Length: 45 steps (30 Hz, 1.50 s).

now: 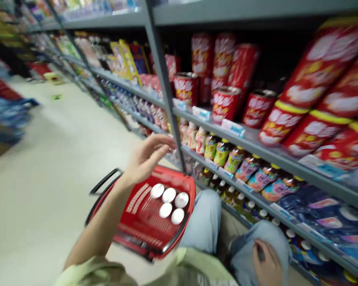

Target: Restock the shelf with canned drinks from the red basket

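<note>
My left hand (150,157) is raised over the far side of a red shopping basket (188,182), with its thumb apart from its bent fingers and nothing in its grasp. Several cans with pale round tops (169,195) stand upright together in the basket, which sits on the floor left of my knees. Down on my right knee lies my right hand (266,260), its fingers curled. A small dark spot shows between its thumb and fingers; whether this is an object or a shadow is unclear.
Grey shelving (250,145) runs along my right side. Red cans (225,104) fill its middle level, with coloured drink bottles (222,153) below. Blue shrink-wrapped packs (328,214) are at lower right. Blurred stacked goods (6,123) stand across the pale floor (56,159).
</note>
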Motion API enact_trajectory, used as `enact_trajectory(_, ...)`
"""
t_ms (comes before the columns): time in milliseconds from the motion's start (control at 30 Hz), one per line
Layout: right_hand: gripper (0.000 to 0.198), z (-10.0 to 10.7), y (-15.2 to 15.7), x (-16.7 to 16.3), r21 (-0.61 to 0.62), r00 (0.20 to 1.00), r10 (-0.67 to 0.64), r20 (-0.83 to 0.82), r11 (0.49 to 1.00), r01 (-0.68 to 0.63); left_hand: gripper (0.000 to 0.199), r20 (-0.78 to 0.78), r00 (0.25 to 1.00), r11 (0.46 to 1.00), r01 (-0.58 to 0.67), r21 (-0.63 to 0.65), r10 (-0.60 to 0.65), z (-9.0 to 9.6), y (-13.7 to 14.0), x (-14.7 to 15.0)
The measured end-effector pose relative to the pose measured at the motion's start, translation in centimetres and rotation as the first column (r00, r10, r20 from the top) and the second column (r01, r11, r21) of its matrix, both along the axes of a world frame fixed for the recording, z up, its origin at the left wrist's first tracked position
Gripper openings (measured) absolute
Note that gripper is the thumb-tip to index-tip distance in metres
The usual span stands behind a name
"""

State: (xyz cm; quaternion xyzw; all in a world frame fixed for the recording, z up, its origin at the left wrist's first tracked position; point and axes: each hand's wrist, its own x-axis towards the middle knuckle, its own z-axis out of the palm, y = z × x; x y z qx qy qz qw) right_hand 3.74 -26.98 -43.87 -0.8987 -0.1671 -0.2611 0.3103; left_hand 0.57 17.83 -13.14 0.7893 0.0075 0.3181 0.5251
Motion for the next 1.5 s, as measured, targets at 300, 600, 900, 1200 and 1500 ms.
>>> enact_trajectory(300,0.030,-1.0,-1.4,0.0,-0.162,0.985,0.110,-0.131,0.978,-0.130,0.023,-0.214,0.896,0.841,-0.440,-0.315,0.388,-6.0,5.9,-10.3)
enact_trajectory(600,0.030,-1.2,-1.5,-0.4,-0.175,0.993,0.104,-0.059,0.978,-0.112,0.020,-0.426,0.878,0.976,-0.185,0.115,0.217,-13.1,1.9,-4.3)
enact_trajectory(900,0.031,-2.2,0.2,0.1,-0.191,0.988,0.151,0.040,0.971,-0.141,0.034,0.108,0.982,0.949,0.120,0.290,-0.157,0.1,-6.7,6.9)
enact_trajectory(1200,0.031,-4.6,-0.3,0.9,-0.191,0.971,0.175,0.163,0.971,-0.143,0.027,-0.143,0.942,0.527,0.292,0.798,-0.304,13.0,-9.7,25.1)
enact_trajectory(1500,0.035,-3.6,-0.2,0.8,-0.166,0.974,0.174,0.147,0.975,-0.149,0.030,-0.067,0.957,0.515,0.211,0.831,-0.283,13.2,-9.3,26.0)
